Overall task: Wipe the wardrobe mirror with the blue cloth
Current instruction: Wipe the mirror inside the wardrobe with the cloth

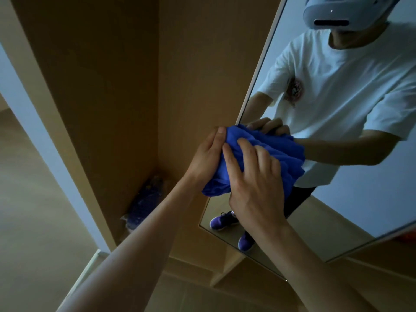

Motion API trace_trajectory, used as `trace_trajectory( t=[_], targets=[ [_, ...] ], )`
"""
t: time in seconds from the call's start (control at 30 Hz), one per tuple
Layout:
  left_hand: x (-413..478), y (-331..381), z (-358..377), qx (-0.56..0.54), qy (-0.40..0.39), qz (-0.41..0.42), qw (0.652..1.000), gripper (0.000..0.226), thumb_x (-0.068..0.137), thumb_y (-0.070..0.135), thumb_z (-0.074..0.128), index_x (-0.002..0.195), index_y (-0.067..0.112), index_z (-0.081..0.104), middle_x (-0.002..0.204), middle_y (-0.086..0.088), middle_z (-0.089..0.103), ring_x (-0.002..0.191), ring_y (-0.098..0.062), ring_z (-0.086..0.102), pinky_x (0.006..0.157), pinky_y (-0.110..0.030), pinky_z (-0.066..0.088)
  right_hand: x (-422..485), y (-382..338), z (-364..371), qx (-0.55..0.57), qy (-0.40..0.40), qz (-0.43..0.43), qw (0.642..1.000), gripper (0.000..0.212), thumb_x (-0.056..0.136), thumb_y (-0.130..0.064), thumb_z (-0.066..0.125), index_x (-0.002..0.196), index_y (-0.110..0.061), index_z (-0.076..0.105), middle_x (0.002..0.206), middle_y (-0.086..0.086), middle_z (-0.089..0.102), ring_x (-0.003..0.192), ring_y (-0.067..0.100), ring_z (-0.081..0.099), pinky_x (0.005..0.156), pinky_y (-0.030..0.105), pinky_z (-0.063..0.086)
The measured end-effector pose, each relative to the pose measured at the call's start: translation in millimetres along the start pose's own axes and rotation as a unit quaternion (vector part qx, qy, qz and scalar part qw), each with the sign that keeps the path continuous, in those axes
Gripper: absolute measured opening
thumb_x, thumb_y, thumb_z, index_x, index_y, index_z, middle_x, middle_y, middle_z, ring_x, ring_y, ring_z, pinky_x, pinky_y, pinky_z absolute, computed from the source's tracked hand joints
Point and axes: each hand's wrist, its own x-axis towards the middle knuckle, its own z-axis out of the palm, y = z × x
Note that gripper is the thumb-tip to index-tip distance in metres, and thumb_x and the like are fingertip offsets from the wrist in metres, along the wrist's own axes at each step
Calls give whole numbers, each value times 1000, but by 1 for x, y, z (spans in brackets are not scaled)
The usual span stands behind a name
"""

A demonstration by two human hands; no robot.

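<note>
A pale wooden wardrobe (108,86) is seen standing open, with light flooring (33,199) to its left and the mirror (371,199) fixed to a panel on the right. The blue cloth (279,152) is held bunched against the mirror's left edge, partly on the glass and partly over the frame. It is gripped at its left side by the left hand (207,156), whose thumb is laid along the top of the cloth while the fingers are hidden behind it. The right hand (256,188) is pressed onto the cloth from the near side, its fingers spread and almost straight, with nothing closed inside them. In the glass, a white T-shirt (337,86), a headset (326,12) and purple shoes (222,219) are reflected. Low in the far corner of the wardrobe compartment, a clear plastic bag (144,199) is propped against the panels; something dark blue is held in it, though what cannot be told.
</note>
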Motion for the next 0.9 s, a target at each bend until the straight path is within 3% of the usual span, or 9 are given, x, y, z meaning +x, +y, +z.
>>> trace_trajectory(
  t=[0.1,0.2,0.3,0.4,0.5,0.63,0.73,0.9],
  targets=[
    [-6,-22,-4,-3,-6,-44,999,41,105,55,36,113,33,70,111,13,73,107,-5,68,96,-23,48,-10,-6,17,-23,-39,-16,999,54,91,-16,47,144,-13,52,147,19,51,126,35,51,96,46,39],
    [-11,-48,-8,12,-16,-82,996,45,106,57,34,115,28,68,111,9,73,108,-9,67,99,-28,48,-23,-12,33,-37,-111,-32,993,71,80,-26,76,145,-13,52,148,18,50,127,34,50,98,45,40],
    [-22,-61,-9,9,-23,-105,994,43,108,51,30,115,27,65,112,9,71,108,-4,66,103,-28,47,-33,-17,38,-36,-163,-34,985,76,75,-28,84,144,-15,54,147,16,52,127,33,52,99,45,44],
    [-28,-57,-10,5,-27,-92,995,48,109,48,30,117,14,63,113,-7,69,109,-21,65,105,-42,49,-33,-16,35,-10,-115,-20,993,65,77,-16,76,139,-17,59,144,13,56,124,33,55,98,47,45],
    [-17,-26,-10,-5,-10,-37,999,42,107,49,38,114,16,63,109,-10,68,106,-31,64,102,-53,49,-21,-13,24,5,-32,-1,999,60,80,-10,66,139,-16,58,141,15,57,122,35,54,99,48,38],
    [8,6,-10,3,-37,22,999,28,107,42,41,109,31,66,99,13,70,98,-11,66,97,-36,53,1,-8,7,15,6,36,999,67,75,-6,61,142,-15,54,142,15,53,122,34,48,99,48,34],
    [8,-13,-11,-7,-56,-27,998,32,108,46,40,112,31,68,106,11,72,104,-8,67,99,-28,51,-1,-13,6,1,-39,20,999,64,77,-7,59,141,-13,56,142,15,54,120,34,51,99,48,37],
    [-4,-58,-20,-14,-87,-115,989,38,106,54,38,86,73,63,94,47,64,91,31,55,74,6,39,-23,-24,31,1,-120,4,993,59,80,-9,56,139,-11,58,141,14,56,119,35,55,98,49,45]
  ],
)
